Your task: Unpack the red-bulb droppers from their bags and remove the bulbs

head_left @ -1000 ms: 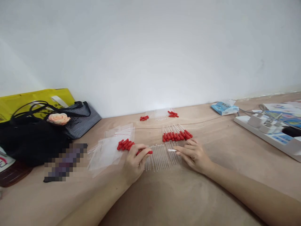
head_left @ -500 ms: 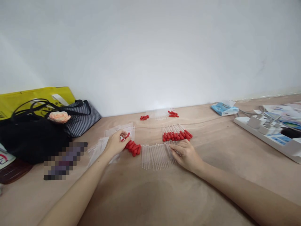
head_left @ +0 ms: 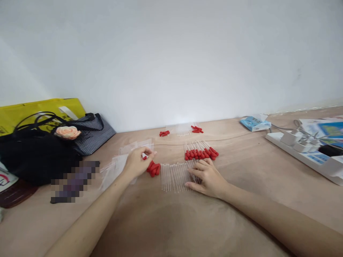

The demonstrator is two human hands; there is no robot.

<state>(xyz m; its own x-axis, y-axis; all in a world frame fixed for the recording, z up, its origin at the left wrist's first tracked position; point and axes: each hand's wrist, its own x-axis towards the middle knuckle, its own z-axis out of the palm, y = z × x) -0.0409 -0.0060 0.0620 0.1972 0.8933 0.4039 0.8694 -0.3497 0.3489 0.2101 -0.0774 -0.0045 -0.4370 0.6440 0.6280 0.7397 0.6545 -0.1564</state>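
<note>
A row of clear glass tubes (head_left: 174, 175) lies on the tan table in front of me. My right hand (head_left: 207, 176) rests on the right end of that row, fingers curled over the tubes. My left hand (head_left: 138, 162) is pinched on a small red rubber cap at the heap of red caps (head_left: 154, 169), on top of a stack of clear plastic bags (head_left: 115, 167). Behind the tubes lies a finished row of tubes with red caps (head_left: 200, 152). Further back are a small heap of caps (head_left: 164, 133) and another small set of capped tubes (head_left: 191, 129).
At the left stand a black handbag (head_left: 34, 153), a striped bag (head_left: 91, 137) and a yellow bag (head_left: 40, 109). A blurred dark object (head_left: 73, 182) lies beside them. At the right are a tissue pack (head_left: 255, 122) and a white power strip (head_left: 308, 151) with plugs.
My left hand moved from the tubes out to the heap of red caps and pinched one. My right hand slid a little left along the row of tubes.
</note>
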